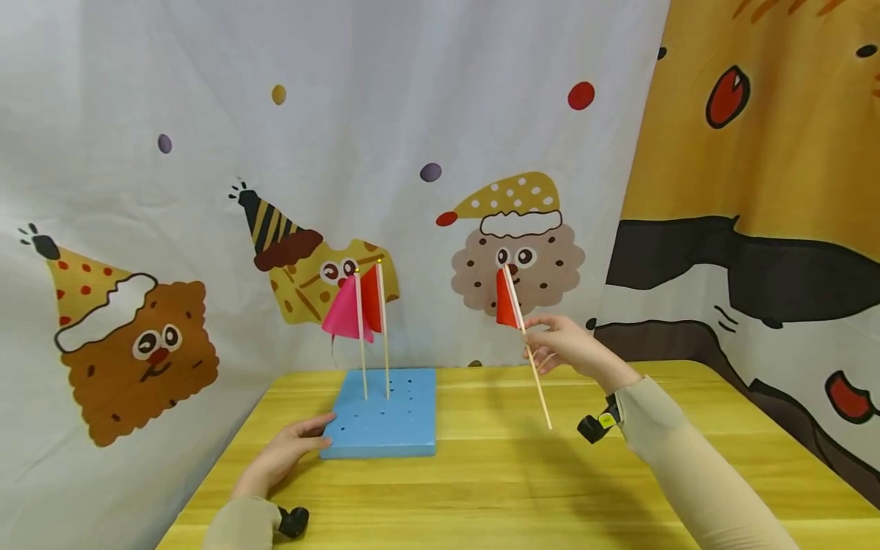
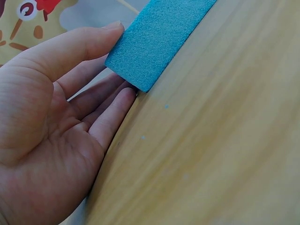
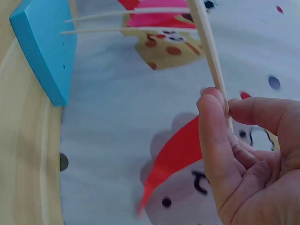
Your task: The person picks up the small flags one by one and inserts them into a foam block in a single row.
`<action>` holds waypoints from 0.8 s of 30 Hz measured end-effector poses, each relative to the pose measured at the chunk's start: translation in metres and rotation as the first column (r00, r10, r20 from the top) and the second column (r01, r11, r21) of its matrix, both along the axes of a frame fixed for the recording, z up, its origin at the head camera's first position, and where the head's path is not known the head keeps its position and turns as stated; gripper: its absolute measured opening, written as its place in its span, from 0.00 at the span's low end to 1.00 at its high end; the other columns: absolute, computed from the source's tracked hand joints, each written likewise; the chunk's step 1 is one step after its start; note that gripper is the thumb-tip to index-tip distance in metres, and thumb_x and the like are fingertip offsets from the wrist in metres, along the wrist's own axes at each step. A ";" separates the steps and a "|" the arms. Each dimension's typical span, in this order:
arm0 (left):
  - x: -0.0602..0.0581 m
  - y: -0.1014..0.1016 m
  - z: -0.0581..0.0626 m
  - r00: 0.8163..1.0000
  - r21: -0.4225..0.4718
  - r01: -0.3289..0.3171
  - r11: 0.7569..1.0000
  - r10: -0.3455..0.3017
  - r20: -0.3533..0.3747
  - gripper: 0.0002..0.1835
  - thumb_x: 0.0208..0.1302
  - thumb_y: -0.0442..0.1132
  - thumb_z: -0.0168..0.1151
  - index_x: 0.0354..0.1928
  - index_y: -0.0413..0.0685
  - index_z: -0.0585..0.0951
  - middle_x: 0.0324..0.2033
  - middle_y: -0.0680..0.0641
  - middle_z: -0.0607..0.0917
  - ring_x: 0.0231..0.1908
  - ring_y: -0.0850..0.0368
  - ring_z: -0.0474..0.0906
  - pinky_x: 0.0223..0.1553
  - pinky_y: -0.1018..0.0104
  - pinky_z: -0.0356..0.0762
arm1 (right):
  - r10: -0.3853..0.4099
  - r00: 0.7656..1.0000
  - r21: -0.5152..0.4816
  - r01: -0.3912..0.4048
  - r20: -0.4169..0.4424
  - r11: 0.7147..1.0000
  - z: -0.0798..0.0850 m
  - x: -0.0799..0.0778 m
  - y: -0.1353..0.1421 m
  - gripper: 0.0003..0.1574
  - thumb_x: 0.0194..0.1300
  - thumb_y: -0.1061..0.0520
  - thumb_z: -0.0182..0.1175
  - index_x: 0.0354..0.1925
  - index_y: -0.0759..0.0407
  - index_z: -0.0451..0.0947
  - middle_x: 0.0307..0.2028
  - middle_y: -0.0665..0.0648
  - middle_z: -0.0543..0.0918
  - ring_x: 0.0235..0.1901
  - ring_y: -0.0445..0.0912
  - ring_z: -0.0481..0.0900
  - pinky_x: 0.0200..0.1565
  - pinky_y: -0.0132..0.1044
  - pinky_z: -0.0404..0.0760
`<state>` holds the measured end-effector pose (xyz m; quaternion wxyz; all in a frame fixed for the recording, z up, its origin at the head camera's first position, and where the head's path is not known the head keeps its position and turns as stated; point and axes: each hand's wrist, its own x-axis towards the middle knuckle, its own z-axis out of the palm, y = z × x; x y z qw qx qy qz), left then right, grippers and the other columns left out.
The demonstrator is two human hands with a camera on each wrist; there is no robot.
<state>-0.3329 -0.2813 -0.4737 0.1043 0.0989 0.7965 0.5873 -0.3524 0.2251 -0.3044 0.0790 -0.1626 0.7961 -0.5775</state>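
My right hand (image 1: 565, 345) pinches the thin wooden stick of a small red flag (image 1: 506, 302) between thumb and fingers. This flag is raised over the right part of the table, its stick tilted and its bare lower end pointing down. In the right wrist view the red cloth (image 3: 180, 152) hangs behind the fingers. A blue foam block (image 1: 406, 428) with several small holes lies at the left. Upright in it stand a pink flag (image 1: 342, 313) and another red flag (image 1: 372, 296). My left hand (image 1: 285, 452) rests beside the block, its extended fingers touching the left side near the front corner.
The wooden table (image 1: 481, 489) carries the block. Behind it hangs a white curtain (image 1: 385, 99) printed with cartoon biscuits, close to the table's back edge. A wrist camera (image 1: 595, 426) sits on the right wrist, another camera (image 1: 293, 522) on the left.
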 end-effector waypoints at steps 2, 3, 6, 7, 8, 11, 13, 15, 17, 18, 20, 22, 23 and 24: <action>0.000 -0.001 0.000 1.000 0.004 -0.003 1.000 0.003 -0.001 0.35 0.65 0.42 0.65 0.71 0.40 0.65 0.69 0.32 0.61 0.69 0.33 0.53 0.65 0.38 0.55 | 0.005 1.000 0.007 -0.004 -0.018 1.000 0.001 -0.003 -0.012 0.27 0.67 0.60 0.56 0.61 0.70 0.63 0.32 0.66 0.83 0.21 0.46 0.81 0.28 0.44 0.85; 0.000 -0.001 0.000 1.000 0.005 -0.004 1.000 0.004 -0.003 0.35 0.65 0.42 0.65 0.71 0.40 0.65 0.69 0.32 0.61 0.69 0.33 0.53 0.65 0.38 0.55 | 0.006 1.000 0.010 -0.006 -0.027 1.000 0.000 -0.004 -0.018 0.27 0.67 0.60 0.56 0.61 0.69 0.64 0.32 0.66 0.83 0.20 0.46 0.80 0.27 0.44 0.85; 0.000 -0.001 0.000 1.000 0.010 -0.003 1.000 0.003 -0.003 0.35 0.65 0.42 0.65 0.71 0.40 0.65 0.69 0.32 0.61 0.69 0.33 0.53 0.65 0.38 0.55 | 0.012 0.999 0.013 -0.012 -0.047 1.000 -0.006 -0.008 -0.032 0.26 0.67 0.60 0.56 0.60 0.68 0.65 0.34 0.66 0.83 0.20 0.48 0.81 0.26 0.45 0.85; 0.000 -0.001 0.000 1.000 0.011 -0.002 1.000 0.002 -0.007 0.35 0.65 0.42 0.65 0.71 0.40 0.66 0.69 0.32 0.61 0.68 0.33 0.54 0.65 0.38 0.55 | 0.014 0.999 0.010 -0.013 -0.052 1.000 -0.009 -0.010 -0.036 0.25 0.67 0.60 0.56 0.60 0.68 0.65 0.34 0.65 0.83 0.20 0.48 0.81 0.26 0.45 0.85; 0.000 -0.001 0.000 1.000 0.013 0.001 1.000 -0.001 -0.008 0.34 0.65 0.42 0.65 0.71 0.39 0.66 0.69 0.32 0.61 0.68 0.33 0.54 0.65 0.38 0.55 | 0.018 0.998 0.004 -0.018 -0.058 1.000 -0.012 -0.011 -0.040 0.25 0.68 0.60 0.56 0.60 0.68 0.65 0.34 0.65 0.83 0.20 0.48 0.81 0.26 0.45 0.84; -0.001 0.000 -0.001 1.000 0.018 0.012 1.000 -0.011 -0.019 0.34 0.65 0.42 0.65 0.70 0.39 0.66 0.69 0.33 0.63 0.68 0.33 0.56 0.65 0.39 0.55 | 0.021 0.997 -0.024 -0.023 -0.075 0.999 -0.021 -0.015 -0.049 0.24 0.68 0.62 0.55 0.60 0.70 0.65 0.33 0.62 0.83 0.20 0.49 0.81 0.25 0.45 0.84; -0.002 0.000 -0.002 0.999 0.022 0.019 1.000 -0.019 -0.029 0.34 0.65 0.42 0.65 0.70 0.39 0.66 0.68 0.34 0.64 0.67 0.34 0.57 0.66 0.39 0.55 | 0.022 0.995 -0.047 -0.027 -0.093 0.999 -0.027 -0.018 -0.055 0.24 0.69 0.63 0.54 0.60 0.70 0.64 0.32 0.62 0.82 0.21 0.52 0.82 0.24 0.46 0.84; -0.002 -0.001 -0.003 0.999 0.026 0.019 0.999 -0.018 -0.035 0.34 0.65 0.42 0.65 0.70 0.39 0.67 0.68 0.34 0.64 0.67 0.35 0.58 0.66 0.39 0.55 | 0.019 0.994 -0.062 -0.026 -0.111 0.998 -0.032 -0.022 -0.063 0.23 0.70 0.63 0.55 0.60 0.70 0.64 0.32 0.63 0.83 0.21 0.55 0.82 0.24 0.48 0.84; -0.002 -0.002 -0.004 0.999 0.027 0.016 1.000 -0.015 -0.040 0.34 0.65 0.42 0.65 0.70 0.40 0.67 0.68 0.34 0.64 0.67 0.35 0.58 0.66 0.40 0.56 | 0.018 0.991 -0.071 -0.027 -0.131 0.997 -0.036 -0.026 -0.072 0.23 0.70 0.63 0.55 0.60 0.69 0.65 0.33 0.63 0.83 0.23 0.59 0.82 0.26 0.50 0.84; -0.002 -0.003 -0.004 0.999 0.029 0.015 0.999 -0.013 -0.042 0.34 0.65 0.41 0.65 0.70 0.39 0.67 0.68 0.34 0.64 0.67 0.35 0.59 0.66 0.40 0.56 | 0.016 0.990 -0.073 -0.027 -0.143 0.997 -0.038 -0.028 -0.077 0.23 0.70 0.62 0.56 0.60 0.68 0.65 0.33 0.62 0.83 0.24 0.60 0.82 0.26 0.50 0.84; -0.002 -0.003 -0.005 0.999 0.032 0.015 0.999 -0.013 -0.043 0.34 0.65 0.41 0.65 0.70 0.39 0.67 0.68 0.34 0.64 0.67 0.35 0.59 0.66 0.40 0.56 | 0.012 0.986 -0.073 -0.024 -0.168 0.997 -0.041 -0.033 -0.085 0.23 0.69 0.61 0.57 0.59 0.66 0.66 0.34 0.61 0.83 0.25 0.60 0.82 0.28 0.51 0.84; -0.002 -0.003 -0.005 0.999 0.029 0.015 0.999 -0.014 -0.045 0.33 0.65 0.41 0.65 0.70 0.39 0.67 0.68 0.34 0.64 0.67 0.35 0.58 0.65 0.40 0.56 | 0.007 0.981 -0.078 -0.022 -0.191 0.997 -0.044 -0.037 -0.092 0.22 0.69 0.61 0.58 0.59 0.65 0.66 0.33 0.60 0.83 0.25 0.60 0.82 0.28 0.50 0.84; -0.003 -0.003 -0.004 0.999 0.030 0.017 0.999 -0.016 -0.044 0.33 0.65 0.41 0.65 0.70 0.39 0.67 0.69 0.34 0.64 0.68 0.35 0.57 0.65 0.41 0.57 | 0.007 0.979 -0.080 -0.024 -0.204 0.997 -0.045 -0.039 -0.096 0.22 0.70 0.61 0.57 0.59 0.64 0.66 0.33 0.60 0.83 0.25 0.60 0.82 0.27 0.49 0.84; -0.003 -0.003 -0.004 0.999 0.032 0.018 0.999 -0.017 -0.042 0.33 0.65 0.41 0.65 0.70 0.39 0.67 0.69 0.34 0.64 0.68 0.35 0.57 0.65 0.41 0.57 | 0.004 0.977 -0.079 -0.021 -0.215 0.997 -0.045 -0.040 -0.100 0.21 0.70 0.61 0.57 0.58 0.63 0.67 0.33 0.61 0.83 0.25 0.60 0.82 0.27 0.49 0.84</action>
